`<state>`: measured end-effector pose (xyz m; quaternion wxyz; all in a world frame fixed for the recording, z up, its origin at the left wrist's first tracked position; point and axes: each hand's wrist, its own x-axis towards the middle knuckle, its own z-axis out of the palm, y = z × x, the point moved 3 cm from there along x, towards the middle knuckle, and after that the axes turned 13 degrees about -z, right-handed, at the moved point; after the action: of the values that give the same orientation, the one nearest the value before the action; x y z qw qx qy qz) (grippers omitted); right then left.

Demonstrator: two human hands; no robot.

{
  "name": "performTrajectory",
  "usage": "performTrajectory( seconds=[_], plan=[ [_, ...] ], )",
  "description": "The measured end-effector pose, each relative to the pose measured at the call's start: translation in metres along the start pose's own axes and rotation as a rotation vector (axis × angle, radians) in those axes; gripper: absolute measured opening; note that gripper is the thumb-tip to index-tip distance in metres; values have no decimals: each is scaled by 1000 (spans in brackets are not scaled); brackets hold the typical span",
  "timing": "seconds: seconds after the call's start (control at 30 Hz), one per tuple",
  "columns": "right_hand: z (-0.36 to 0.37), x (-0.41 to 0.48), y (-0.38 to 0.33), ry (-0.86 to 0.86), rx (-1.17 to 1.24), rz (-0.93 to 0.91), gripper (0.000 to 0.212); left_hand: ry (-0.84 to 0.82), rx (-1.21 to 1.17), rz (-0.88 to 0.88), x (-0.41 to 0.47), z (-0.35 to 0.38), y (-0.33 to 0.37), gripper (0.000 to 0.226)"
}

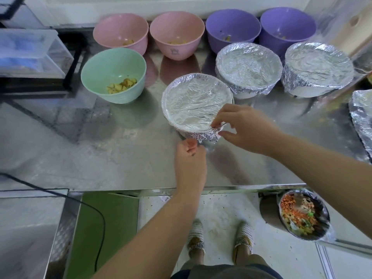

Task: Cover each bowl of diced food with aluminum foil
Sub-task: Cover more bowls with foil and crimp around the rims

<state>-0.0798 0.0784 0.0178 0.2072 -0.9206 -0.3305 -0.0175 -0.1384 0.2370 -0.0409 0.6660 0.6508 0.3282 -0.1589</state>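
right hand (244, 128) pinches foil edge (207, 135) at near-right rim of foil-covered bowl (193, 101) | left hand (190, 158) fingers curled, just below bowl's near side, grip unclear | bowl mid-table (100, 150) | uncovered green bowl (113, 75) to its left

The left hand (190, 158) and the right hand (244, 127) are bare, and both forearms are uncovered right to the frame's edge. At the bottom of the view is a dark garment (227, 271), its cut unclear. The left shoe (196, 237) and right shoe (244, 236) match: white openwork mesh over the toes, with a tan, speckled part behind it.
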Motion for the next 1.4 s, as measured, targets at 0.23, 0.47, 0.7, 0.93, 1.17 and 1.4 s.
performTrajectory(
  seconds=[0.23,0.47,0.7,0.93,1.17,1.4],
  plan=[
    [-5,8,8,-29,-156,-127,10,57,88,136,1,15,-7,17],
    [0,21,0,-12,-135,-216,11,86,41,192,8,28,-10,26],
    [2,26,0,-87,-78,-142,5,113,-139,90,7,39,-3,11],
    [1,31,3,-98,-47,-126,2,4,-185,11,7,39,2,8],
    [2,29,4,-89,-56,-160,2,-347,-469,-384,-3,26,14,16],
    [6,16,2,-27,-97,-193,26,-381,-314,-481,2,20,29,29]
  ],
)
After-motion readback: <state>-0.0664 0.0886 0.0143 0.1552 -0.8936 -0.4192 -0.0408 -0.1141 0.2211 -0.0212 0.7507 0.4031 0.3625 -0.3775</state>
